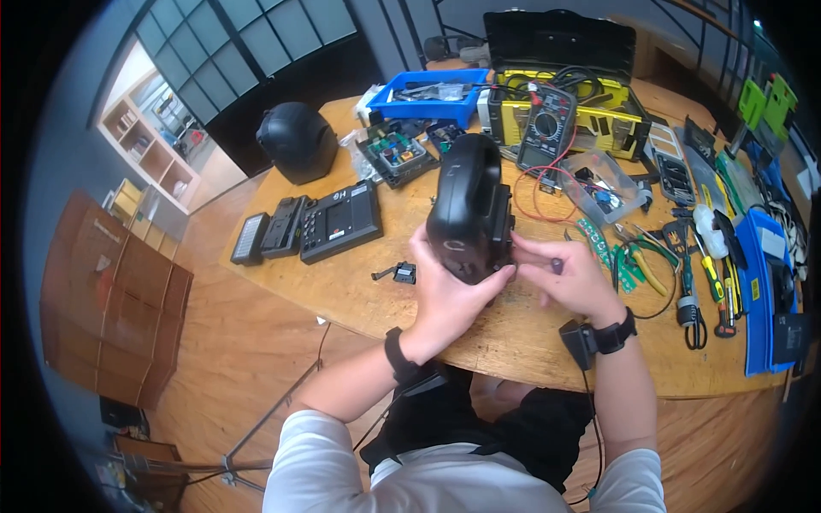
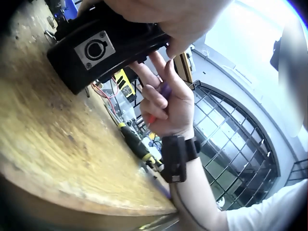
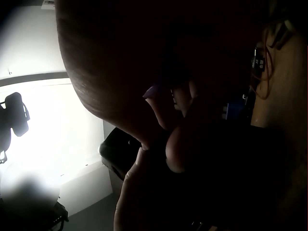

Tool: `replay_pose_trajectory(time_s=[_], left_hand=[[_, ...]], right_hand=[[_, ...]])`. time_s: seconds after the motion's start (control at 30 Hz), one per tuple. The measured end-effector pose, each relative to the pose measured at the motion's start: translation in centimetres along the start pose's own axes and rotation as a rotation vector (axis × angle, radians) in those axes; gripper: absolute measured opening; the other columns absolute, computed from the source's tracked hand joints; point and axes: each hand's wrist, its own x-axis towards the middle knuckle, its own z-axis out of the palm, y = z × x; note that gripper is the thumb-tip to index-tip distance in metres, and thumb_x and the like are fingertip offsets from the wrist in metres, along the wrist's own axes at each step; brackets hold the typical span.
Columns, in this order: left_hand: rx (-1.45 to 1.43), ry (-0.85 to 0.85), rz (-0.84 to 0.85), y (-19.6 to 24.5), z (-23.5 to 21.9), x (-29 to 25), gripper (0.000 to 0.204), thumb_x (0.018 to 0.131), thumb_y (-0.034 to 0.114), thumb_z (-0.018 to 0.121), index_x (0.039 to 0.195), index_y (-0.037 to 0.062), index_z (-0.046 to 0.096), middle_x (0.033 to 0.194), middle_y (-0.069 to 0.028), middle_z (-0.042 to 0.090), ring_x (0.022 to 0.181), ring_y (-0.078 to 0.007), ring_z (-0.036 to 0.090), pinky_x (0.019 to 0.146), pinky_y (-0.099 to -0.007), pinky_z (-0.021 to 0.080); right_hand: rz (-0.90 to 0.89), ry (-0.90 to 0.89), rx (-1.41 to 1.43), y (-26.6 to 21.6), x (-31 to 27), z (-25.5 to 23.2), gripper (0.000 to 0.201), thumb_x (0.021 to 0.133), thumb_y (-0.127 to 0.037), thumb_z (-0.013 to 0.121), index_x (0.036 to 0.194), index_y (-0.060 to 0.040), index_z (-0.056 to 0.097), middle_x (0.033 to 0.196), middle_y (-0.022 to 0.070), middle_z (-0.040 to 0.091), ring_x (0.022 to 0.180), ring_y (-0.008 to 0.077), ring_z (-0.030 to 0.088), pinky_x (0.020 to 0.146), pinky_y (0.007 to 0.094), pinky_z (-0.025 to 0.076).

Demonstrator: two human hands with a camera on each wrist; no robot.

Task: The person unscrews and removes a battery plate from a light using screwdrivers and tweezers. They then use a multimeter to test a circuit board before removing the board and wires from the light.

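Observation:
A black device casing with a carrying handle [image 1: 466,201] stands tilted over the near edge of the wooden table. My left hand [image 1: 453,295] grips its lower end, thumb along the near side. In the left wrist view a round socket on a square metal plate [image 2: 95,49] shows on the casing's end. My right hand [image 1: 569,278] is at the casing's right side, thumb and forefinger touching it. Its other fingers curl round a slim purple-and-red tool [image 2: 165,90], mostly hidden in the palm. The right wrist view is very dark. A small black part with a short lead [image 1: 398,273] lies left of my left hand.
Opened black device halves [image 1: 342,222] and a black rounded case [image 1: 297,143] stand at left. Behind are a circuit board unit [image 1: 396,154], a blue tray [image 1: 425,109], a yellow toolbox [image 1: 611,128] and a multimeter [image 1: 547,124]. Pliers [image 1: 650,269], screwdrivers [image 1: 711,278] and green boards [image 1: 599,244] lie right.

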Motion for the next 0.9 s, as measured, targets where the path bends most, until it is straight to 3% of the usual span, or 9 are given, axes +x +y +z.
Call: replay_pose_trajectory(time_s=[0.1, 0.17, 0.27, 0.37, 0.4, 0.47, 0.57, 0.77, 0.9], left_hand=[[0.064, 0.071, 0.081, -0.5, 0.3, 0.7, 0.099, 0.07, 0.022, 0.092, 0.143, -0.0045, 0.029, 0.132, -0.0214, 0.047, 0.12, -0.0284, 0.056, 0.101, -0.0395, 0.048], [0.121, 0.054, 0.153, -0.1, -0.4, 1.4, 0.093, 0.072, 0.019, 0.087, 0.142, -0.0044, 0.031, 0.126, -0.0209, 0.052, 0.116, -0.0281, 0.058, 0.098, -0.0389, 0.049], [-0.073, -0.044, 0.002, 2.6, -0.7, 1.3, 0.083, 0.074, 0.011, 0.081, 0.14, 0.0007, 0.033, 0.13, -0.0153, 0.05, 0.123, -0.0235, 0.051, 0.107, -0.0395, 0.042], [-0.398, -0.145, -0.041, 2.1, 0.6, 1.8, 0.067, 0.086, 0.005, 0.072, 0.14, 0.0021, 0.032, 0.127, -0.0144, 0.055, 0.116, -0.0208, 0.06, 0.1, -0.0355, 0.051], [-0.597, -0.185, -0.259, 2.0, 0.7, 2.1, 0.064, 0.089, 0.005, 0.071, 0.139, 0.0015, 0.032, 0.125, -0.0165, 0.057, 0.11, -0.0211, 0.063, 0.093, -0.0355, 0.055], [-0.903, -0.205, -0.579, 1.7, 1.0, 2.3, 0.058, 0.093, 0.008, 0.068, 0.138, -0.0003, 0.032, 0.118, -0.021, 0.06, 0.095, -0.0212, 0.07, 0.077, -0.0348, 0.062], [-0.864, -0.267, -0.74, 0.1, 1.0, 3.0, 0.05, 0.095, 0.018, 0.064, 0.134, -0.0027, 0.041, 0.112, -0.019, 0.063, 0.09, -0.0236, 0.071, 0.08, -0.0362, 0.063], [-0.961, -0.492, -0.951, -3.6, -0.9, 4.0, 0.043, 0.101, 0.03, 0.052, 0.126, -0.0046, 0.058, 0.109, -0.0188, 0.071, 0.091, -0.0235, 0.075, 0.079, -0.0354, 0.064], [-0.741, -0.523, -0.913, -4.3, -1.9, 4.5, 0.049, 0.102, 0.034, 0.051, 0.129, -0.0064, 0.056, 0.11, -0.0191, 0.071, 0.092, -0.023, 0.075, 0.078, -0.0344, 0.065]], right_hand=[[-0.019, -0.058, -0.103, -0.1, 0.3, -2.0, 0.038, 0.098, -0.01, 0.07, 0.135, -0.0034, 0.067, 0.117, 0.0111, 0.076, 0.067, 0.002, 0.061, 0.054, 0.0197, 0.049], [-0.1, 0.261, -0.044, 0.9, 1.0, -2.6, 0.041, 0.099, -0.011, 0.068, 0.139, -0.0041, 0.062, 0.124, 0.0118, 0.072, 0.068, 0.0021, 0.058, 0.054, 0.0187, 0.046], [0.023, 0.273, 0.174, 0.5, 0.3, -3.9, 0.062, 0.1, -0.012, 0.068, 0.156, -0.0095, 0.041, 0.134, 0.0131, 0.066, 0.067, 0.0018, 0.053, 0.054, 0.0181, 0.042], [0.155, 0.11, 0.014, 0.0, -1.0, -4.6, 0.063, 0.098, -0.011, 0.067, 0.155, -0.0091, 0.041, 0.102, 0.0028, 0.07, 0.058, 0.0025, 0.051, 0.05, 0.0179, 0.04], [0.201, 0.042, 0.071, -0.8, -1.2, -4.6, 0.061, 0.097, -0.009, 0.064, 0.154, -0.0074, 0.041, 0.085, -0.0031, 0.064, 0.054, 0.0032, 0.051, 0.048, 0.0177, 0.039], [0.219, 0.009, 0.052, 0.5, -1.4, -5.7, 0.053, 0.102, -0.021, 0.063, 0.15, -0.0064, 0.045, 0.084, -0.0034, 0.063, 0.053, 0.0037, 0.052, 0.047, 0.0178, 0.039], [0.276, -0.008, 0.004, 1.0, -0.6, -5.2, 0.049, 0.105, -0.031, 0.06, 0.146, -0.0064, 0.048, 0.085, -0.0032, 0.063, 0.052, 0.0039, 0.052, 0.045, 0.018, 0.039], [0.412, -0.044, -0.125, 0.7, -0.4, -3.6, 0.044, 0.106, -0.036, 0.06, 0.137, -0.0049, 0.054, 0.081, -0.0026, 0.062, 0.048, 0.0049, 0.052, 0.043, 0.0195, 0.038], [0.375, -0.073, -0.338, -0.5, -0.1, -2.4, 0.04, 0.103, -0.028, 0.065, 0.131, -0.0004, 0.058, 0.07, -0.0023, 0.061, 0.048, 0.0062, 0.052, 0.045, 0.0234, 0.04]])
